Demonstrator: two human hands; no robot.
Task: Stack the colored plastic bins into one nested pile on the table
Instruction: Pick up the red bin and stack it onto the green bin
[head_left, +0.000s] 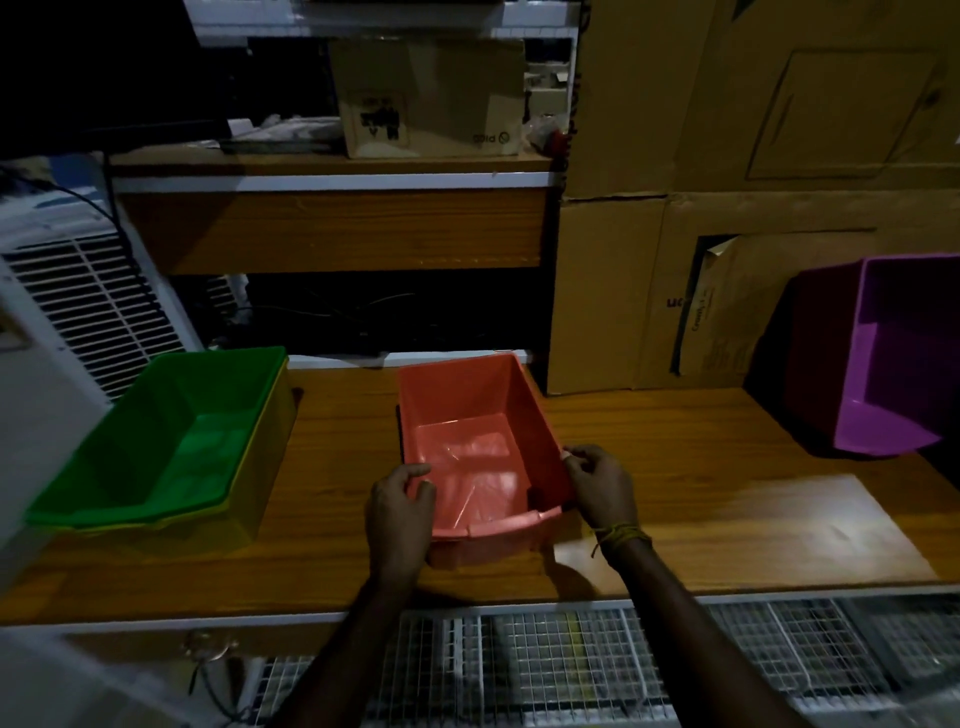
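An orange bin (467, 447) sits upright in the middle of the wooden table (675, 467). My left hand (400, 514) grips its near left rim, fingers curled over the edge. My right hand (600, 486) holds its near right rim. At the left, a green bin (171, 441) is nested inside a yellow bin (265, 467). A purple bin (898, 358) lies tipped on its side at the table's right, opening facing left and toward me.
Large cardboard boxes (753, 208) stand behind the table at the right. A white vented appliance (78, 301) is at the far left. A wooden shelf (332, 228) with a small carton sits behind. Wire mesh racks (571, 665) lie below the front edge.
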